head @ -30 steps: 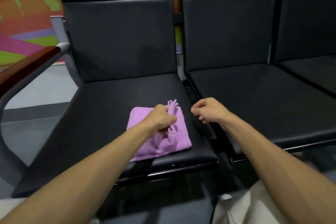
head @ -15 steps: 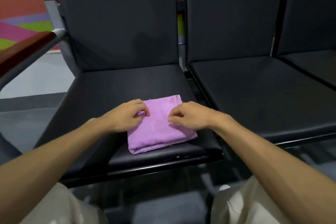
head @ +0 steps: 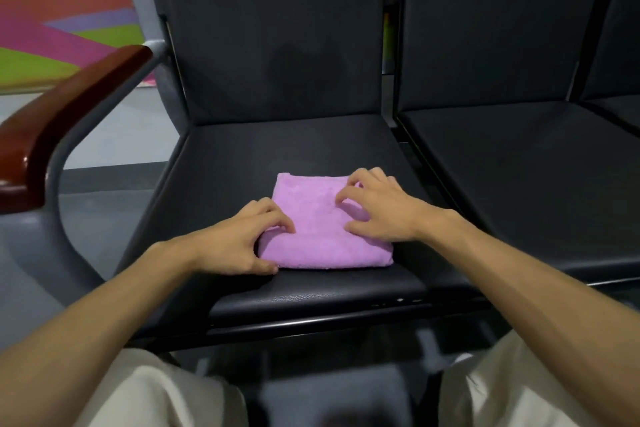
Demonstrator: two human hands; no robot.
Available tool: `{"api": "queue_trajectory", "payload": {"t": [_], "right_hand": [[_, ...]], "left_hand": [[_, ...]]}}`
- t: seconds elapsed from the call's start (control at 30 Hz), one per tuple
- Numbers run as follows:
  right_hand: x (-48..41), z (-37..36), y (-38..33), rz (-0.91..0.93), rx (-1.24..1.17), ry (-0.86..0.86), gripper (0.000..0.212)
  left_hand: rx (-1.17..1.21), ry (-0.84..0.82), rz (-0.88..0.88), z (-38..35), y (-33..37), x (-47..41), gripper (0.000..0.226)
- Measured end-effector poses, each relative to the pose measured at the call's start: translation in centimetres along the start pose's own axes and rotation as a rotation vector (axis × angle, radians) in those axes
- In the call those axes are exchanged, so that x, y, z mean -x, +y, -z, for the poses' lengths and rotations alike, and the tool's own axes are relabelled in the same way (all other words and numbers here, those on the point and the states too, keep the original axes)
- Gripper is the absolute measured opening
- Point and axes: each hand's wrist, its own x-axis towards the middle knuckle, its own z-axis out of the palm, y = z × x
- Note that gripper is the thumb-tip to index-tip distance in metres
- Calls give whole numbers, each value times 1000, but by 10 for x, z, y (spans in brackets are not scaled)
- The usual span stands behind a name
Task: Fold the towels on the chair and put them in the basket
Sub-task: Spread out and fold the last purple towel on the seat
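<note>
Towel (head: 322, 230), pink, folded, flat near the front of the black chair seat (head: 277, 156); left hand (head: 239, 243) grips its near left corner with curled fingers and thumb; right hand (head: 377, 208), loosely spread, rests fingertips on top.

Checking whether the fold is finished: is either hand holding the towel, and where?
Left hand grips the purple towel at its near left corner; right hand only rests fingertips on top, toward its right edge.

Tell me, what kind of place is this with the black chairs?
Probably a waiting area, like a station or airport hall: black padded seats joined in a row, a wooden armrest at the end, and a colourful wall mural behind.
</note>
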Motion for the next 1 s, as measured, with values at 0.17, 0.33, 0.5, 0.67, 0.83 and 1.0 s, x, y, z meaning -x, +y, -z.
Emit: {"api": "queue_trajectory", "payload": {"t": [0.17,0.33,0.5,0.67,0.83,1.0], "right_hand": [[16,3,3,42,-137,-129,46],[24,1,2,38,-83,-167,73],[28,9,0,-26,-56,1,33],[36,13,-6,-99,-294,44,22],[34,9,-8,-194,-470,64,11],[18,2,-6,-390,-751,28,14]], "left_hand": [[-17,64,-49,-5,-6,2,43],[-59,132,28,-9,0,-3,44],[82,259,192,-8,17,-9,33],[311,405,236,-2,24,4,18],[389,532,349,-2,31,2,15],[353,502,536,-6,25,-23,21]]}}
